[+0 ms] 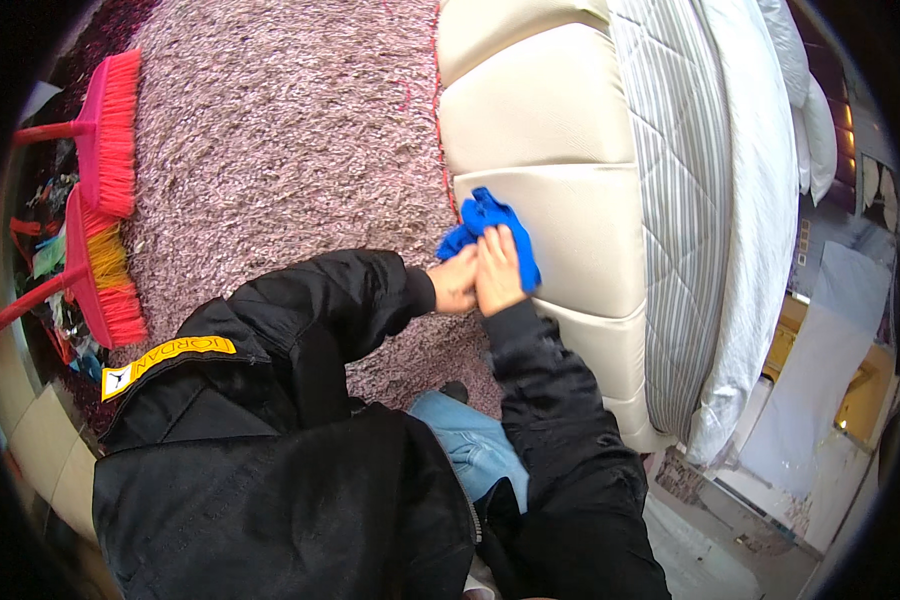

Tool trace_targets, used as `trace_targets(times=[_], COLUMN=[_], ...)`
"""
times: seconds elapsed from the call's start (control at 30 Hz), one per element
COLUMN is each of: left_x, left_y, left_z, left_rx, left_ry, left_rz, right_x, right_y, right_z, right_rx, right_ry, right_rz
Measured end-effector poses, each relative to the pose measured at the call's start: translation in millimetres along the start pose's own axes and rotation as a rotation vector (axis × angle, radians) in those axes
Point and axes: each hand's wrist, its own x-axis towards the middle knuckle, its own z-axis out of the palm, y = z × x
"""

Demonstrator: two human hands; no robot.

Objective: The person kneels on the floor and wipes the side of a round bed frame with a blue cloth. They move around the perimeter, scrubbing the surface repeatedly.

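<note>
A bright blue cloth (521,236) is bunched against the cream padded side of a bed base (562,232). My right hand (499,274) lies over the cloth with its fingers together, holding it to the panel near its lower edge. Close against it, my left hand (454,282) is curled at the cloth's lower-left edge, and its fingertips are partly hidden. Both arms are in black jacket sleeves.
A shaggy pinkish-grey rug (285,142) borders the bed. At the left, two red-bristled brooms (116,135) lie beside scattered litter (56,262). A striped mattress (679,187) and white bedding (757,150) top the base. A white cloth-draped cabinet (817,390) stands at the far right.
</note>
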Motion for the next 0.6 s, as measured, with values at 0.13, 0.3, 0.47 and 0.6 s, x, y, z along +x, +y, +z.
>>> trace_targets(times=[0.13, 0.3, 0.47, 0.6], left_x=[9, 48, 53, 39], left_y=[70, 69, 22, 14], left_z=[19, 4, -25, -29], left_rx=[-0.095, -0.214, -0.929, -1.207], left_ry=[0.094, 0.485, 0.672, 0.401], left_rz=[-0.003, -0.116, -0.721, -0.956], right_x=[-68, -43, 14, -16], right_y=[15, 18, 9, -1], right_z=[-55, -56, 26, 81], right_rx=[0.036, -0.156, 0.384, 0.087], right_ry=[0.222, 0.36, 0.516, 0.394], right_rz=[0.184, 0.301, 0.11, 0.063])
